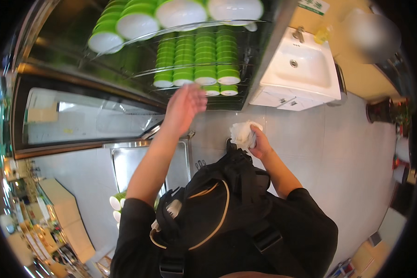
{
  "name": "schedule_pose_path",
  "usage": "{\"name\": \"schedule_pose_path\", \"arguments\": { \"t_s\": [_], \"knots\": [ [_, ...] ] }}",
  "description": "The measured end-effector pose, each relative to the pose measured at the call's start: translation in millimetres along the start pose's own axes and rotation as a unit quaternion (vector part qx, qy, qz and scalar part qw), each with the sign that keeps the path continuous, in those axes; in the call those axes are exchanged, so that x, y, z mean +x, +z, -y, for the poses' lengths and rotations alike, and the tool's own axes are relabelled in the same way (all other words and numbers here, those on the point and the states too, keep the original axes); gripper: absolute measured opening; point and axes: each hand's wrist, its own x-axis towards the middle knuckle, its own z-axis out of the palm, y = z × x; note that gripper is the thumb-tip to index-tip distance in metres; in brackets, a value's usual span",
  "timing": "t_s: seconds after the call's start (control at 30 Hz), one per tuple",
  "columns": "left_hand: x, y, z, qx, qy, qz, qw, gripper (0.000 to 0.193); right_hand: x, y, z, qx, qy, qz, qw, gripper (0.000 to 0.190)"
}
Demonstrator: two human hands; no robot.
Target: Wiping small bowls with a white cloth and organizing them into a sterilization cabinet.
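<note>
My left hand (187,106) is raised in front of an open cabinet, blurred, with nothing visible in it. It overlaps the lower edge of the stacked green cups (205,57) in view; I cannot tell whether it touches them. These cups have white insides and lie in rows on wire shelves (180,66). Larger green-and-white bowls (182,14) fill the upper shelf. Lower down, my right hand (260,142) grips a crumpled white cloth (243,133) in front of my body.
The cabinet's framed glass door (90,116) stands open on the left. Below it is a stainless steel cart (187,156), with more green-and-white dishes (116,205) beside my left arm. A white washbasin (299,69) on a cupboard stands to the right; a potted plant (382,110) is farther right.
</note>
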Motion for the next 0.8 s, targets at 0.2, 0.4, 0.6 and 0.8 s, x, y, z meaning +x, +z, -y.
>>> {"name": "schedule_pose_path", "arguments": {
  "t_s": [0.2, 0.4, 0.6, 0.8],
  "knots": [
    [184, 79, -16, 0.125, 0.090, -0.030, 0.988, 0.036, -24, -60, 20, 0.075, -0.094, -0.074, 0.990, 0.041],
    [386, 5, 16, 0.724, 0.339, -0.138, 0.585, 0.040, -77, -118, 9, 0.146, -0.218, -0.194, 0.945, 0.042],
    [397, 65, 32, 0.551, 0.331, -0.086, 0.761, 0.041, -127, -172, -45, 0.204, -0.249, -0.286, 0.903, 0.044],
    [361, 90, 21, 0.346, 0.298, -0.097, 0.884, 0.042, -130, -171, -56, 0.212, -0.230, -0.288, 0.905, 0.045]
  ]
}}
